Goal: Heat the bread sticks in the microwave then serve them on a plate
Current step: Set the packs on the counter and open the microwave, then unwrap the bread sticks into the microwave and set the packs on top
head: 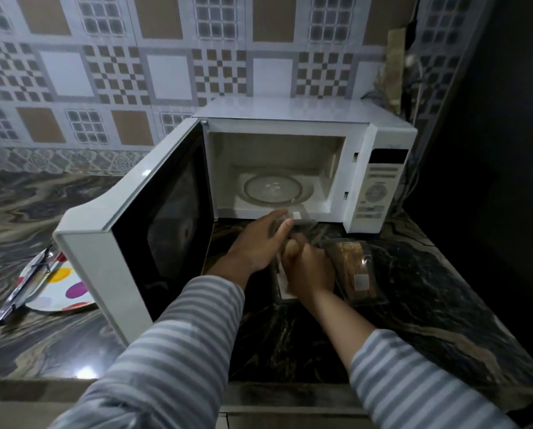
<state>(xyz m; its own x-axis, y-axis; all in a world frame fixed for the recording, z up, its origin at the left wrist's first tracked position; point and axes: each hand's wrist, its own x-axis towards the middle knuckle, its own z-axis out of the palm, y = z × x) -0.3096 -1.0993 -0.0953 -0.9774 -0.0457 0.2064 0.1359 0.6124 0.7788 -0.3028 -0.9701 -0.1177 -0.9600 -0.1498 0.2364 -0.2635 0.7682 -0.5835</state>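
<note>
Both hands, left (259,243) and right (310,269), grip a clear bread pack (293,224) before the open microwave (290,168); crinkly plastic could slip, spilling sticks onto the bench (413,289).

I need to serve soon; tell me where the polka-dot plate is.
The white plate with coloured dots lies on the marbled counter at far left, partly tucked behind the open microwave door.
</note>
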